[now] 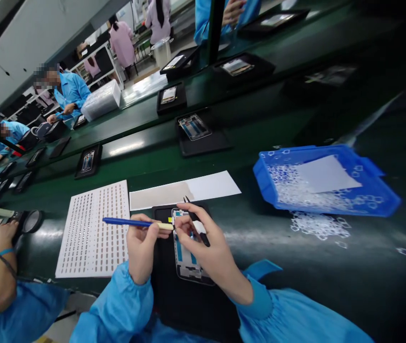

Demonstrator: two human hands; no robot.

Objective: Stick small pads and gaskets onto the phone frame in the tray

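- One dark green worktop carried everything nearby.
- Blue bin: right of the tray, well back from the worktop's near edge, holding small clear pieces.
- Black tray: at the worktop's near edge, before the person.
- White sheet: left of the tray, its lower side near that edge, bearing rows of small brown pieces.
- Metal frame: in the tray's far half, partly under the right hand. It looked thin, light and easily bent, best taken by its outer rim.
- Right hand: fingers curled around tweezers, thumb and fingertips bunched by the pen's tip; whether they pinched anything tiny could not be told.
- Left hand: closed on a blue pen, pale end toward the right hand. The pen seemed light, stiff and smooth, best gripped along its barrel.
- Tweezers: probably light, with delicate points, best held mid-length.
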